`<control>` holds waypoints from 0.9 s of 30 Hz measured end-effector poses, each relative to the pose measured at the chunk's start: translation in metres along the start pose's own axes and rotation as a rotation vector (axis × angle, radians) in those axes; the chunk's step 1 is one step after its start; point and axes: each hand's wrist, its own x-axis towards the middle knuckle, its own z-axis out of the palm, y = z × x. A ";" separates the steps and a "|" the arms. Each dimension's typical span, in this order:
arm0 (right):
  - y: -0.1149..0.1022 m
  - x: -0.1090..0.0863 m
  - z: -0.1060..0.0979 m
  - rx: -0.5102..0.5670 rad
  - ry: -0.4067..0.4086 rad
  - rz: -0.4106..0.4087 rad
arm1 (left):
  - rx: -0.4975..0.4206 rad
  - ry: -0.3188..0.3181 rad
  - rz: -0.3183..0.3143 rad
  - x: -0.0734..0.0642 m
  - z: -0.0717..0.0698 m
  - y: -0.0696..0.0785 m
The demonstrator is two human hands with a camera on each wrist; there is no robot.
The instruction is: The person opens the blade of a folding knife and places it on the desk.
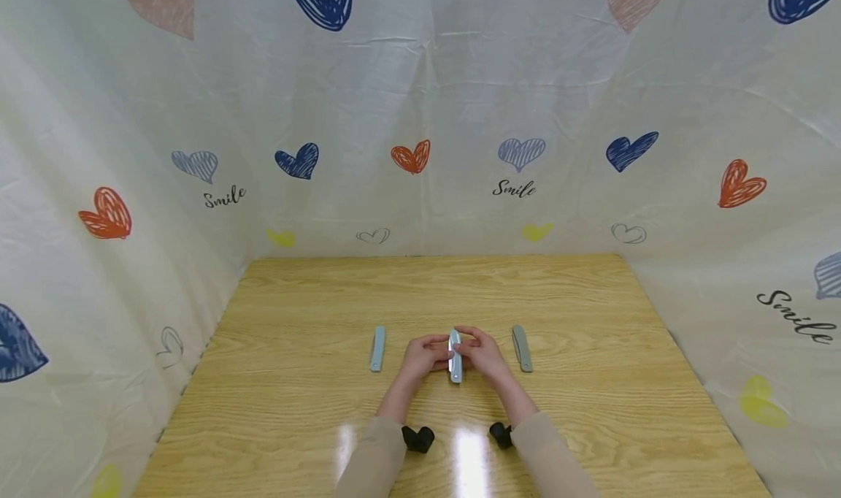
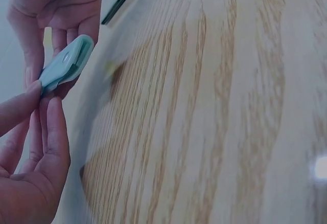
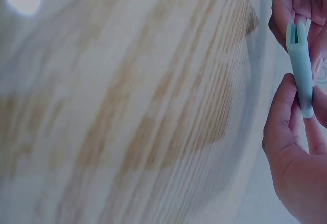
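Both hands meet over the middle of the table around a pale blue folding knife (image 1: 456, 370). My left hand (image 1: 420, 357) pinches it from the left side, thumb against the handle. From the other side my right hand (image 1: 482, 352) grips it with thumb and fingers. A bright sliver shows along the knife's left edge in the head view. The left wrist view shows the handle (image 2: 66, 63) with its rounded, slotted end and a rivet facing outward. Seen in the right wrist view, the narrow handle (image 3: 301, 70) stands nearly upright, its slot at the top.
A light blue folded knife (image 1: 377, 349) lies on the wooden table (image 1: 296, 410) left of the hands. To their right lies a grey-green folded knife (image 1: 522, 348). A white curtain (image 1: 460, 104) with printed hearts surrounds the table's back and sides.
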 end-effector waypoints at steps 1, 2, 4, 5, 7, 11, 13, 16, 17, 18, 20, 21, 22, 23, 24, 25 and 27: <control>0.000 -0.001 0.000 -0.004 -0.010 -0.004 | -0.001 0.000 -0.004 0.000 -0.001 0.000; 0.000 -0.001 -0.001 -0.004 -0.018 -0.001 | -0.001 -0.004 -0.004 0.000 -0.002 -0.001; -0.001 -0.002 -0.001 -0.006 -0.031 -0.001 | -0.004 -0.010 -0.004 0.000 -0.003 0.000; -0.001 -0.002 -0.001 -0.010 -0.037 -0.005 | -0.011 -0.014 -0.008 0.000 -0.004 0.000; -0.002 -0.002 -0.002 -0.015 -0.049 -0.008 | -0.011 -0.022 -0.007 -0.001 -0.005 0.001; -0.004 -0.003 -0.002 -0.020 -0.064 -0.012 | -0.013 -0.038 -0.022 0.000 -0.007 0.002; -0.004 -0.003 -0.002 -0.019 -0.069 -0.012 | -0.014 -0.045 -0.030 0.000 -0.008 0.001; -0.005 -0.003 -0.002 -0.020 -0.067 -0.013 | -0.023 -0.056 -0.031 0.000 -0.008 0.002; -0.005 -0.003 -0.002 -0.019 -0.064 -0.012 | -0.025 -0.061 -0.030 0.000 -0.008 0.002; -0.005 -0.003 -0.002 -0.020 -0.060 -0.012 | -0.025 -0.068 -0.025 0.000 -0.008 0.002; -0.005 -0.003 -0.002 -0.027 -0.051 -0.010 | -0.018 -0.079 -0.018 -0.002 -0.007 0.006; -0.005 -0.003 -0.003 -0.030 -0.046 -0.010 | -0.016 -0.084 -0.017 -0.003 -0.007 0.006; -0.005 -0.003 -0.003 -0.033 -0.042 -0.008 | -0.011 -0.090 -0.012 -0.003 -0.006 0.006; -0.005 -0.003 -0.003 -0.036 -0.038 -0.008 | -0.004 -0.093 -0.007 -0.003 -0.006 0.007; -0.004 -0.002 -0.003 -0.041 -0.037 -0.012 | 0.006 -0.091 -0.004 -0.003 -0.005 0.007; -0.004 -0.002 -0.003 -0.043 -0.034 -0.013 | 0.013 -0.089 -0.003 -0.004 -0.005 0.008; -0.003 -0.002 -0.003 -0.046 -0.031 -0.014 | 0.019 -0.084 -0.003 -0.002 -0.004 0.007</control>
